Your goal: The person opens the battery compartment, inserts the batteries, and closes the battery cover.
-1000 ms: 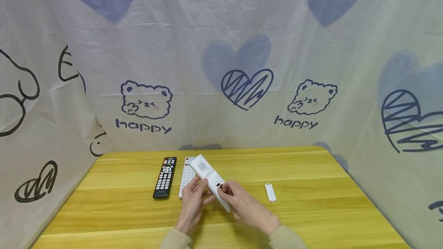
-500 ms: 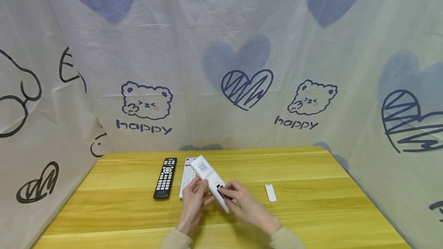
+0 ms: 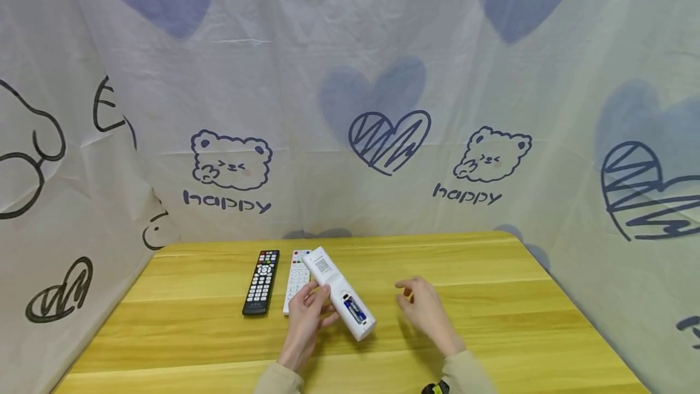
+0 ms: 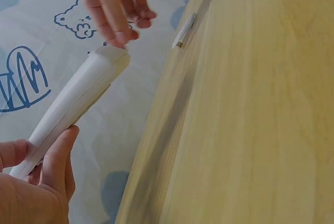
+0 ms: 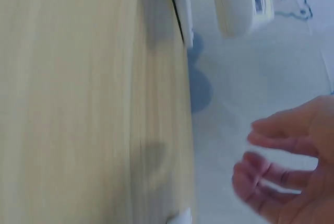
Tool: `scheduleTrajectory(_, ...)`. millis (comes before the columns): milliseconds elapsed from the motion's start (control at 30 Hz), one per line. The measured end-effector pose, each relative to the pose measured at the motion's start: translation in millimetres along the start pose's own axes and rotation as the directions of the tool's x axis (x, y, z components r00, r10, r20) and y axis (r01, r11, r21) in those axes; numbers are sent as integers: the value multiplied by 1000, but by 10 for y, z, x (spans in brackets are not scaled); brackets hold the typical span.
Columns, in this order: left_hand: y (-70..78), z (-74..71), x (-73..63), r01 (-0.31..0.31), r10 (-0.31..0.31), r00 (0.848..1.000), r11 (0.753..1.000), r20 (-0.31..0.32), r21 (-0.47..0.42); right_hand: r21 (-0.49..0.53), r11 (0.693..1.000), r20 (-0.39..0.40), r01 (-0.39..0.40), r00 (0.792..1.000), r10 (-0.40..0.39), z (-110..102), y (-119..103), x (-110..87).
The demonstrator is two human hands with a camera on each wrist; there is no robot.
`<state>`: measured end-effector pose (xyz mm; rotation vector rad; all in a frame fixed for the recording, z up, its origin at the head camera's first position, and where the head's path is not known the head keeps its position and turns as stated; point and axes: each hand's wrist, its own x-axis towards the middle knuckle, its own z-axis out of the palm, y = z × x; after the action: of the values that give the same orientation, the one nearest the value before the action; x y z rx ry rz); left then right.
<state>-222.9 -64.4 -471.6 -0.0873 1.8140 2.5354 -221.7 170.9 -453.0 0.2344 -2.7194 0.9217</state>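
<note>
My left hand [image 3: 304, 316] grips a white remote control [image 3: 335, 283] by its edges above the table, its back turned up. Near the lower end, the uncovered battery compartment shows blue batteries [image 3: 355, 309] inside. The left wrist view has the same remote [image 4: 78, 91] side-on, pinched between thumb and fingers. To the right of it, apart from the remote, my right hand [image 3: 428, 309] hovers with loosely bent fingers and nothing in them. In the right wrist view this hand [image 5: 287, 161] is a little blurred. Part of a small white piece [image 5: 180, 217] shows at the bottom edge there.
A black remote [image 3: 261, 281] lies on the left of the wooden table [image 3: 492, 272]. Beside it lies another white remote [image 3: 296, 278], partly behind the held one. A white cloth [image 3: 312, 175] with printed hearts and bears hangs behind the table.
My right hand has left the battery compartment and moved right, now covering the spot where the small white cover lay. The batteries have come into sight. My left hand keeps holding the remote.
</note>
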Motion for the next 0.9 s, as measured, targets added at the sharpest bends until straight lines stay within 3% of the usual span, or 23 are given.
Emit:
scheduleTrajectory(233,-1,-1,14,21,-21,1000,1000,0,-2,-140,975,70,-173,980,184,-146,232,39)
scheduleTrajectory(400,1,-8,7,11,-11,1000,1000,-1,-8,-131,961,126,-244,957,260,-205,342,76)
scheduleTrajectory(533,3,-11,4,10,-10,1000,1000,-1,-13,-123,957,164,-261,946,279,-220,383,100)
scheduleTrajectory(900,-9,-3,5,21,-21,1000,1000,-3,1,-183,946,176,-267,938,299,-164,424,143)
